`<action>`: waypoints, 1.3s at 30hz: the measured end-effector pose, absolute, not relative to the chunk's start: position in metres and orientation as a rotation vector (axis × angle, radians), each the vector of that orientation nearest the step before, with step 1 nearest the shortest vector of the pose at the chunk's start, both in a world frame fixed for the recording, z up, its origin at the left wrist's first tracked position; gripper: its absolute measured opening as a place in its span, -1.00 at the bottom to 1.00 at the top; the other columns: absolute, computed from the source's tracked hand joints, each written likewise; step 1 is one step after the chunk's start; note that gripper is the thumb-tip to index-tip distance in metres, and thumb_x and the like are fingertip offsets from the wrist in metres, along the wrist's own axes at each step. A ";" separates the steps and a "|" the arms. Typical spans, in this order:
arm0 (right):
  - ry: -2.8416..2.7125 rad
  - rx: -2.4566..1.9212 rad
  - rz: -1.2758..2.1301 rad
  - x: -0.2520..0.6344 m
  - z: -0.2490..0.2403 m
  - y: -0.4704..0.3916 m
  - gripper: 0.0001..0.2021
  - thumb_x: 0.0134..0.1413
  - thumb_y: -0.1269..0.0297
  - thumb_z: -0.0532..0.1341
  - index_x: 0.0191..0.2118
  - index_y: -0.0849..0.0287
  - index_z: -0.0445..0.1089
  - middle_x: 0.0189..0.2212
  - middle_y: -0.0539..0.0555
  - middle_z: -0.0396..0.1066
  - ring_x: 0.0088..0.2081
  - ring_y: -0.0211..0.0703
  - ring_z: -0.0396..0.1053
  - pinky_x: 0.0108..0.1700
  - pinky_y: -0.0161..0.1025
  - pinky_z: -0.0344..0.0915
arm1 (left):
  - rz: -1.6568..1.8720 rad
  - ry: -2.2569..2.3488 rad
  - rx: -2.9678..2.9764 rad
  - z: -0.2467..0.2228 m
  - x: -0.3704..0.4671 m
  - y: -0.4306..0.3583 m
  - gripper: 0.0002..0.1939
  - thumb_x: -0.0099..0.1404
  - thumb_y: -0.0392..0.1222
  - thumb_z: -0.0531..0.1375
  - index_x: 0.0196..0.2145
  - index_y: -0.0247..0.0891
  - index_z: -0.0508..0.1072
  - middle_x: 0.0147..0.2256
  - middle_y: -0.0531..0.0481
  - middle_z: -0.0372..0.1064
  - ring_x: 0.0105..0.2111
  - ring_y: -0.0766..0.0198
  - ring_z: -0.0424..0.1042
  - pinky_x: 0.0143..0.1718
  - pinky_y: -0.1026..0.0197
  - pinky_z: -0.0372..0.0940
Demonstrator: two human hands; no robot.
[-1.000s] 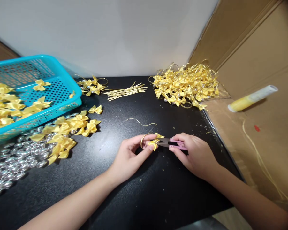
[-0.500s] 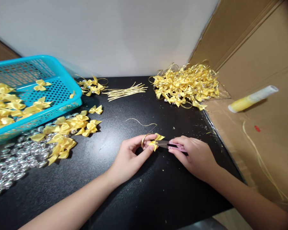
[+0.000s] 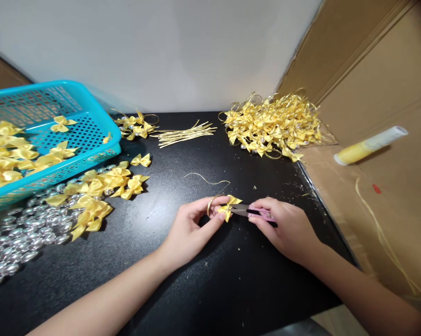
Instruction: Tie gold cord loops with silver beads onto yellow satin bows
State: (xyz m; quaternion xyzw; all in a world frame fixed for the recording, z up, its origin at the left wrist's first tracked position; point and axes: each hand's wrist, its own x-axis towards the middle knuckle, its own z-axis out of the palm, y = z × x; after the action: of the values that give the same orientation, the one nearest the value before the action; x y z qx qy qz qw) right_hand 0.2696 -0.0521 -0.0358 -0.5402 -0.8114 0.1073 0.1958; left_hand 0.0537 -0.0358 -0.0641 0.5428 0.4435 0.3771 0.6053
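Between its thumb and fingers, my left hand (image 3: 195, 223) pinches a yellow ribbon bow (image 3: 234, 201) over the black table. A thin gold cord (image 3: 208, 208) loops around these fingers, and a fine strand (image 3: 206, 179) trails off behind them. My right hand (image 3: 285, 228) is closed on small thread snips (image 3: 263, 213) with pink handles. Their grey blades reach left to the bow's edge. Whether the blades are touching the ribbon or the cord, I cannot tell. Part of the bow is hidden behind my left fingertips.
A turquoise basket (image 3: 116, 135) of yellow bows stands at the left. Silver beads (image 3: 17, 242) and loose bows (image 3: 91, 214) lie before it. Gold cord pieces (image 3: 185, 134) and a heap of finished-looking bows (image 3: 270, 123) line the back. Cardboard (image 3: 389, 93) borders the right.
The snips and my right hand have shifted very slightly right, the blades pulling back a little from the bow. My left hand keeps its pinch on the bow.
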 end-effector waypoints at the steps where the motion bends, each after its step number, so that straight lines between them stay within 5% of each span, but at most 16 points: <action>1: -2.275 -1.511 0.298 0.270 -0.036 -0.052 -0.85 0.20 0.28 0.10 -0.26 0.13 0.41 -0.44 0.03 0.55 -0.46 -0.19 0.49 -0.39 -0.31 0.34 | 0.872 1.026 1.255 -0.064 0.054 -0.036 -0.69 0.22 -0.14 0.28 -0.07 -0.20 0.55 -0.23 -0.09 0.56 -0.27 0.20 0.49 -0.16 0.16 0.35; 27: -2.359 -1.416 0.122 0.268 -0.038 -0.053 -0.69 0.33 0.18 0.00 -0.32 0.13 0.42 -0.51 -0.03 0.53 -0.52 -0.26 0.46 -0.44 -0.33 0.21 | 0.870 1.043 1.347 -0.063 0.055 -0.036 -0.70 0.23 -0.18 0.26 -0.07 -0.22 0.54 -0.25 -0.07 0.56 -0.30 0.23 0.46 -0.19 0.18 0.33; 39: -2.345 -1.419 0.079 0.267 -0.042 -0.054 -0.78 0.29 0.23 0.07 -0.33 0.13 0.39 -0.51 -0.06 0.51 -0.51 -0.25 0.46 -0.42 -0.31 0.19 | 0.844 1.094 1.533 -0.069 0.055 -0.037 -0.70 0.25 -0.20 0.22 -0.05 -0.22 0.53 -0.26 -0.08 0.55 -0.32 0.24 0.47 -0.23 0.16 0.33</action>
State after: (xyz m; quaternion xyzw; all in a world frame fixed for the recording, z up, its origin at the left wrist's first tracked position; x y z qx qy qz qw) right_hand 0.2675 -0.0542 -0.0417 -0.5071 -0.8382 0.0282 0.1985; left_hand 0.0546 -0.0366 -0.0686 0.6375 0.4550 0.3509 0.5134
